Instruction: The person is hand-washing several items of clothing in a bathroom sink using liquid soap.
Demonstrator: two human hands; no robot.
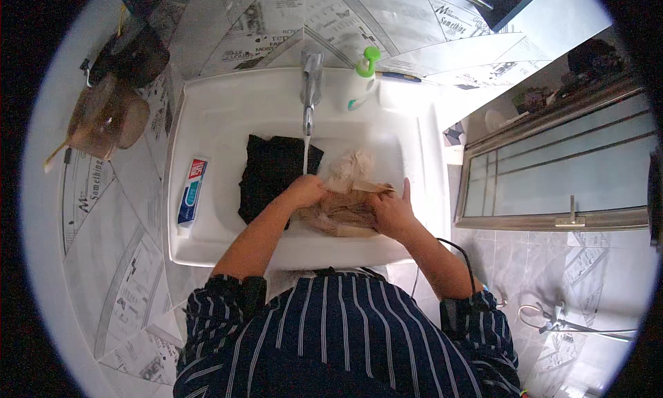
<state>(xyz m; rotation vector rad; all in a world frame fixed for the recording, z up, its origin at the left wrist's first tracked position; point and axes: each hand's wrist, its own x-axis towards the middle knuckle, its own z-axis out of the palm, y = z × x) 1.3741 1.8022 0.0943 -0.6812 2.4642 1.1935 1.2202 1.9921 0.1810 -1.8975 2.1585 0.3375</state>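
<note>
A wet beige cloth (344,211) lies bunched in the white washbasin (238,103), with both my hands on it. My left hand (306,191) grips its left edge, right beside the stream of water falling from the chrome tap (311,87). At the cloth's right side my right hand (392,209) pinches a fold, the thumb pointing up. A paler bunched part of fabric (352,167) sits just above; I cannot tell whether it belongs to the same piece. Left of my hands a black cloth (269,175) is spread in the bowl, partly behind my left forearm.
A toothpaste tube (192,196) rests on the basin's left ledge. Behind the bowl stand a bottle with a green cap (365,69) and a dark slim stick-like item (399,77). Bags (109,118) hang on the left wall. A glazed door (554,165) is at the right.
</note>
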